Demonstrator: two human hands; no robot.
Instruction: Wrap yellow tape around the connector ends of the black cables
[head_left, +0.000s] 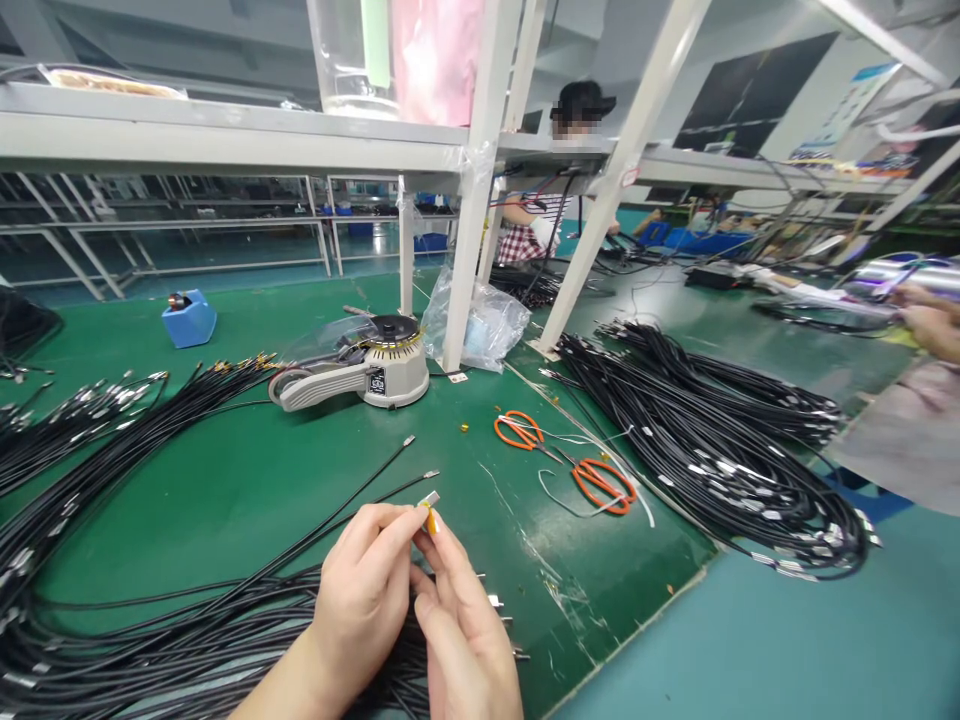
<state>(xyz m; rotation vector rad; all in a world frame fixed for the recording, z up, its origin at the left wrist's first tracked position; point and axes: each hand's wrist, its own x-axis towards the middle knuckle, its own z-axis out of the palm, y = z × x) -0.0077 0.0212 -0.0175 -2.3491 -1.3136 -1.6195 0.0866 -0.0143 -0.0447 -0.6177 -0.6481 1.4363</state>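
My left hand (pixel 366 575) and my right hand (pixel 471 620) meet low in the middle of the view, fingertips together. Pinched between them is a black cable's silvery connector end (pixel 430 498), its tip pointing up and right. A small strip of amber-yellow tape (pixel 432 521) lies just under that tip, with my right fingertips against it and my left fingers on the connector. My fingers hide most of the held cable. Beneath and left of my hands spreads a thick bundle of black cables (pixel 187 640), with two loose connector ends beyond my fingers.
A round tape dispenser (pixel 394 375) stands ahead on the green table (pixel 247 480). Two orange-handled scissors (pixel 604 487) lie to the right, before more coiled black cables (pixel 720 440). A blue holder (pixel 190 320) sits far left. White shelf posts rise ahead; another person's hand (pixel 934 320) shows far right.
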